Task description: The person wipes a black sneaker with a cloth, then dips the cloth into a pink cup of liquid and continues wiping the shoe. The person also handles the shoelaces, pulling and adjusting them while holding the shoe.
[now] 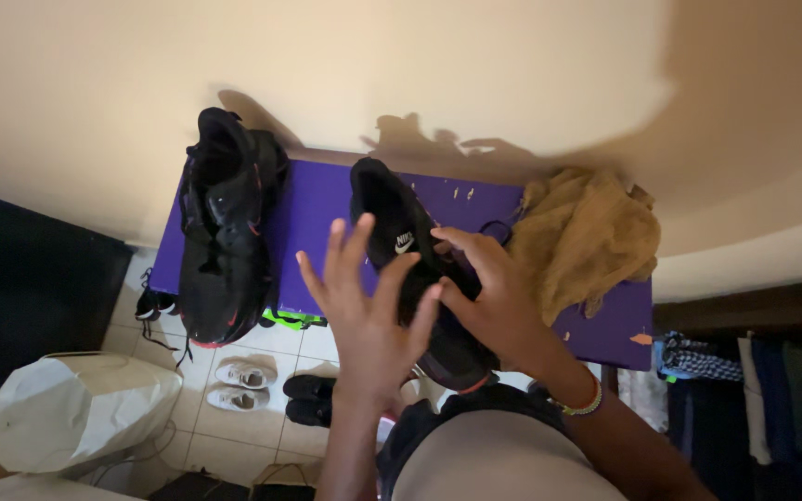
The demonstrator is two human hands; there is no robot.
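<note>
Head view, centre of frame: right hand (494,297) grips the black shoe (401,250) on the purple shelf top (313,213), fingers curled around its upper near the laces. Left hand (368,311) is spread wide, fingers splayed, holding nothing, palm just beside the shoe's near side. Judgement: the shoe is being handled at its laces or opening; a firmer two-handed hold seems called for. Centre left: second black shoe (225,250), apart. Right: tan cloth (587,237) touching the hand's far side. Lower left: white shoes (239,385) on floor tiles, white bag (76,408).
</note>
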